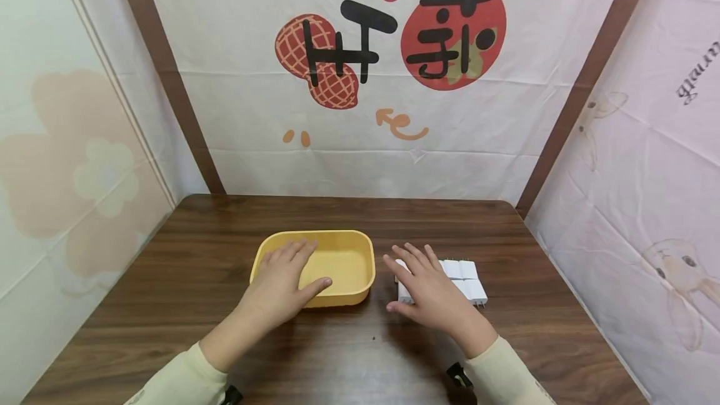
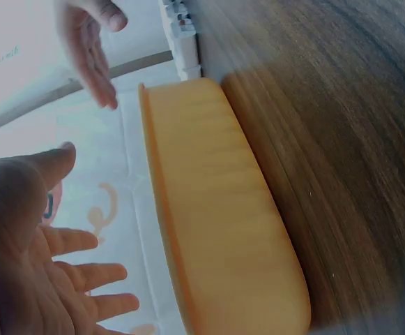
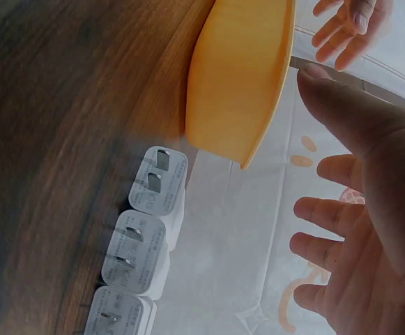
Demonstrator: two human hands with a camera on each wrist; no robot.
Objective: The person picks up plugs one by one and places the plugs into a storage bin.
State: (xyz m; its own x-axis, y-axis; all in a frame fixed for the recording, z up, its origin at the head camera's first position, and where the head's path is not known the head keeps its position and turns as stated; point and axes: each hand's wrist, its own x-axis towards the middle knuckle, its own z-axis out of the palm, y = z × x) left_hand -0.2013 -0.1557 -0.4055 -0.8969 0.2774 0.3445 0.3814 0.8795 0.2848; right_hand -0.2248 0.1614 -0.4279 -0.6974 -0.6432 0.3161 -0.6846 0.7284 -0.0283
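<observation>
In the head view a yellow plastic basin [image 1: 337,267] stands on the wooden table, and no contents show in the part I can see. My left hand [image 1: 284,280] hovers over its left side, fingers extended and holding nothing. To the right lies a block of several white power adapters [image 1: 469,286], set side by side. My right hand [image 1: 430,292] is held above them, fingers spread, hiding part of the group. The right wrist view shows metal prongs on the adapters [image 3: 146,248], and the hand [image 3: 362,230] apart from them. From the left wrist, the basin's outer wall [image 2: 216,202] is seen beside my palm.
The brown wood-grain table [image 1: 360,355] reaches back to a white printed cloth [image 1: 247,105]. Similar cloths hang at the left [image 1: 67,205] and right [image 1: 635,174] sides. A small dark speck [image 1: 374,338] lies on the tabletop in front of the basin.
</observation>
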